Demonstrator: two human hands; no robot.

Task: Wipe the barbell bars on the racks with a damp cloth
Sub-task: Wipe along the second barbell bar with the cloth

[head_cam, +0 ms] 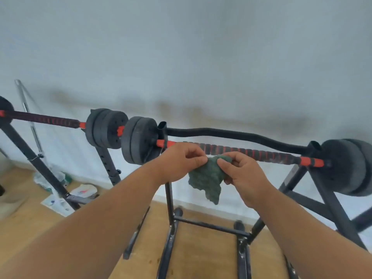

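Green and fuzzy, the cloth [208,178] hangs between my two hands, just in front of the near barbell bar [251,153]. That bar is red and black and sits across the rack [171,200], with dark weight plates [138,142] at its left end and another big one at the right end. A second bar [42,118] sits on a rack farther left.

I think the step now is getting the cloth ready to wipe. To do it well, I should open the cloth up, wrap it over the bar and slide it from one red end to the other. I should squeeze a bit so the bumpy grip gets clean too.

My left hand [181,162] has its fingers curled and pinches the top left edge of the cloth. My right hand [241,174] pinches the top right part with thumb and fingers. Both hands sit close together and near the bar. I cannot tell if they touch it.
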